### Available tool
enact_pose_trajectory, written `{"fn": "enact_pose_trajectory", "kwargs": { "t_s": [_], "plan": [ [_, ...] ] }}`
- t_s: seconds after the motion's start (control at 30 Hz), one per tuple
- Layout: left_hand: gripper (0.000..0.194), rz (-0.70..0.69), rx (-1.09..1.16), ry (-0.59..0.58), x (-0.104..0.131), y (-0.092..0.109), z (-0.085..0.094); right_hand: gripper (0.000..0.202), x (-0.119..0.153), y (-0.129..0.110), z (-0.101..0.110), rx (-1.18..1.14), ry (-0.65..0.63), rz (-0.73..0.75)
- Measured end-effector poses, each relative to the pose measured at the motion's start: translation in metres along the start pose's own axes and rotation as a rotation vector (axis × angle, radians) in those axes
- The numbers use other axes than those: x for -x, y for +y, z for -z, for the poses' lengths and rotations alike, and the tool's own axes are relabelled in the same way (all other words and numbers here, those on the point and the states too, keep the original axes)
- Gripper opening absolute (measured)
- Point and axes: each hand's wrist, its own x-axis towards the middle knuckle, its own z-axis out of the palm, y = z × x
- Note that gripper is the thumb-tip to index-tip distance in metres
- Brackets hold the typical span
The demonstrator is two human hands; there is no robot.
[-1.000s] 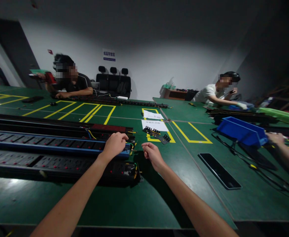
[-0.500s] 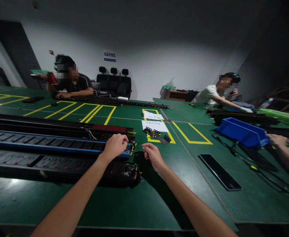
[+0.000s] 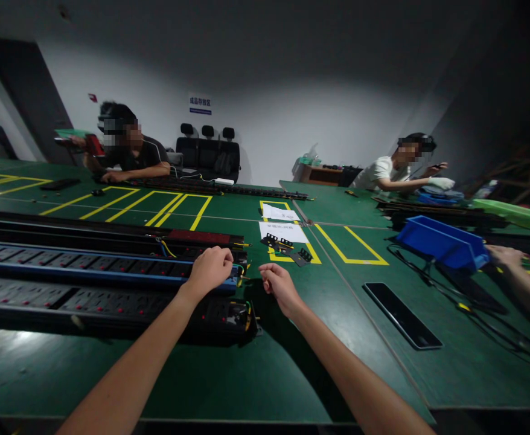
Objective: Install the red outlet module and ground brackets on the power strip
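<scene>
My left hand (image 3: pixel 211 267) lies over the right end of a blue-edged power strip (image 3: pixel 124 264), its fingers curled onto it; the fingertips are partly hidden. Just off that end, my right hand (image 3: pixel 280 285) is closed in a pinch, and what it holds, if anything, is too small to make out. Short yellow-green wires (image 3: pixel 242 275) stick out of the strip's end between my hands. A black power strip (image 3: pixel 156 305) with red switches lies nearer to me, its wired end open. Behind the blue one lie further dark strips (image 3: pixel 124 232).
Black brackets (image 3: pixel 285 248) and paper sheets (image 3: pixel 283 232) lie beyond my right hand. To the right are a phone (image 3: pixel 401 315), a blue bin (image 3: pixel 443 241), black cables (image 3: pixel 464 320) and another person's hand (image 3: pixel 507 257). Two people work across the green table (image 3: pixel 337 338).
My hands have hardly moved. Across the table at right, the co-worker's gloved hand has lifted from the dark strips, and the other hand has moved away from the head.
</scene>
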Motion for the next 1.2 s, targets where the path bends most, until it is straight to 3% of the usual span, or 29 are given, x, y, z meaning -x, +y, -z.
{"fn": "enact_pose_trajectory", "kwargs": {
  "t_s": [0.77,1.2],
  "plan": [
    [0.012,-0.134,-0.023,0.024,0.0050,0.0020,0.0021,0.027,0.0023,-0.0030,-0.0014,0.020,0.007,0.001],
    [0.011,-0.208,-0.027,-0.041,0.0051,-0.0008,0.0031,0.026,0.0033,-0.0035,-0.0013,0.028,0.008,-0.003]
  ]
}}
